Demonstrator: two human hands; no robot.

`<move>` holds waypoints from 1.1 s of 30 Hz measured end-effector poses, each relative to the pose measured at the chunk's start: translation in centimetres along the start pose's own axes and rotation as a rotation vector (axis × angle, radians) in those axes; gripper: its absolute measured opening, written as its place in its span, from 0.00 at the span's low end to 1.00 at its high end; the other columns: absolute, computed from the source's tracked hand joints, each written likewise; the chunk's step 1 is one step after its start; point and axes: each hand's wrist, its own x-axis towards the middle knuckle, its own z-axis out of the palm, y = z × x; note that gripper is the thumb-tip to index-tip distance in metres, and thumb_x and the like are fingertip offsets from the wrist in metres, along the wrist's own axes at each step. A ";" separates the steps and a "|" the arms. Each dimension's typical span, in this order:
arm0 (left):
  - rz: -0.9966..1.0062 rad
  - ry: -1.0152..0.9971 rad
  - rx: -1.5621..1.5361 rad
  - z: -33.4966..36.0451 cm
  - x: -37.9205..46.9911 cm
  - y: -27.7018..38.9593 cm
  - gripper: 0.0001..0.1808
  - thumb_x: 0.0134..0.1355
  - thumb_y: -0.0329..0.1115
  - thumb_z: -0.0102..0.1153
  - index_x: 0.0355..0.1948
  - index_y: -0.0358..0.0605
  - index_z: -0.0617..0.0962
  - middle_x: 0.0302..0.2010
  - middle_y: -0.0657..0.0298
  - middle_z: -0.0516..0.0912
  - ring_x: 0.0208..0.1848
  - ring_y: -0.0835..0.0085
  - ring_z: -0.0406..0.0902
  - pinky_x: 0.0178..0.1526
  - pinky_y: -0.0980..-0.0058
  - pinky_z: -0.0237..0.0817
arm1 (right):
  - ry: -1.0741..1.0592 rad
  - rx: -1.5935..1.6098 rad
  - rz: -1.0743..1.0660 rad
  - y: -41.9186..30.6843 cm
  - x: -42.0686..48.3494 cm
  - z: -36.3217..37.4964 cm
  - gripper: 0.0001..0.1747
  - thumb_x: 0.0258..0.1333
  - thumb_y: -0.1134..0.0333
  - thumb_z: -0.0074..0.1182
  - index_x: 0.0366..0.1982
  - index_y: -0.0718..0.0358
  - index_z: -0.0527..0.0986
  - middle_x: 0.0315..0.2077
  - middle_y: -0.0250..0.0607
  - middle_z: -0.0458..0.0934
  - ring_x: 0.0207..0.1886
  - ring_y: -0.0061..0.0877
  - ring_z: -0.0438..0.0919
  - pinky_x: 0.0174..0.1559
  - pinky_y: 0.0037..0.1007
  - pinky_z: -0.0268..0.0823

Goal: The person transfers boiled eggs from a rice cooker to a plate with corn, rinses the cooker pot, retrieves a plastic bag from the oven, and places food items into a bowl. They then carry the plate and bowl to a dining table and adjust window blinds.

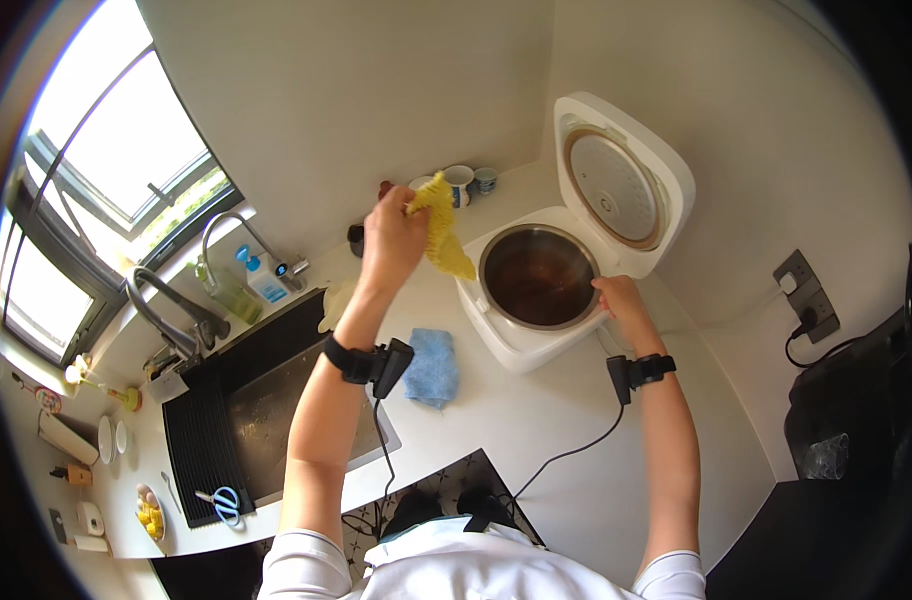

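Note:
A white rice cooker [516,351] stands on the counter in front of me with its lid [613,187] raised. Its metal inner pot [534,274] sits inside, and the bottom looks dark reddish-brown; I cannot tell whether that is liquid. My left hand [396,240] pinches a yellow shaggy cloth [442,232], which hangs above the counter just left of the cooker. At the right side of the pot, my right hand [619,300] has its fingers curled at the rim. A folded blue cloth [431,367] lies on the counter between the cooker and the sink.
Left of me is a sink [298,405] with a black drying rack [204,442], where blue-handled scissors [221,502] lie. A tap [170,300], a pump bottle [261,277] and cups [459,180] line the wall. A wall socket [807,296] holds plugs. Cables hang from both wrist straps.

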 end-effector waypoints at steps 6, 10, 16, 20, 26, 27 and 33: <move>-0.037 0.053 0.238 -6.5 -2.9 -6.8 0.11 0.61 0.32 0.61 0.41 0.37 0.78 0.30 0.49 0.83 0.32 0.57 0.83 0.37 0.65 0.72 | 0.346 -0.276 -0.464 -0.8 -4.0 2.6 0.20 0.58 0.65 0.59 0.49 0.69 0.73 0.32 0.40 0.75 0.32 0.28 0.74 0.36 0.31 0.69; -0.121 -0.041 0.425 -6.4 -6.9 -13.0 0.14 0.62 0.31 0.58 0.49 0.42 0.77 0.44 0.47 0.81 0.48 0.46 0.79 0.49 0.55 0.71 | -0.008 -0.196 -0.448 -3.0 -12.1 5.8 0.17 0.59 0.70 0.60 0.49 0.63 0.74 0.36 0.41 0.74 0.34 0.27 0.74 0.40 0.30 0.71; -0.182 -0.136 0.432 -3.2 -10.4 -18.1 0.16 0.64 0.31 0.55 0.53 0.47 0.76 0.48 0.49 0.78 0.46 0.46 0.80 0.46 0.53 0.73 | -0.501 -0.345 -0.477 -3.3 -15.0 13.8 0.22 0.59 0.65 0.62 0.54 0.62 0.74 0.47 0.49 0.76 0.47 0.38 0.78 0.48 0.37 0.74; -0.022 -0.170 0.449 -2.4 -11.3 -19.8 0.21 0.61 0.26 0.55 0.56 0.52 0.78 0.48 0.52 0.77 0.50 0.51 0.79 0.46 0.57 0.73 | -0.523 -0.527 -0.589 -1.7 -14.9 20.4 0.33 0.58 0.60 0.64 0.64 0.56 0.69 0.56 0.58 0.70 0.54 0.54 0.75 0.52 0.48 0.74; 0.169 -0.508 0.603 -3.3 -14.3 -22.0 0.37 0.52 0.20 0.56 0.66 0.57 0.74 0.67 0.46 0.68 0.67 0.41 0.64 0.65 0.50 0.58 | -0.386 -0.875 -0.677 0.5 -14.2 27.7 0.36 0.54 0.60 0.67 0.65 0.51 0.69 0.60 0.64 0.64 0.50 0.58 0.76 0.47 0.49 0.77; 0.173 -0.438 0.583 -3.7 -15.1 -22.3 0.38 0.51 0.21 0.56 0.66 0.55 0.73 0.67 0.44 0.67 0.67 0.40 0.63 0.65 0.49 0.58 | -0.412 -0.951 -0.623 1.1 -13.8 28.9 0.35 0.54 0.62 0.66 0.64 0.52 0.70 0.59 0.63 0.66 0.50 0.57 0.76 0.48 0.49 0.76; 0.026 -0.391 0.292 -6.6 -19.4 -21.6 0.34 0.58 0.30 0.62 0.67 0.42 0.69 0.66 0.39 0.68 0.65 0.40 0.67 0.64 0.50 0.62 | -0.207 -0.880 -0.683 3.5 -11.8 31.9 0.16 0.51 0.73 0.59 0.45 0.61 0.79 0.42 0.56 0.80 0.43 0.50 0.81 0.45 0.45 0.76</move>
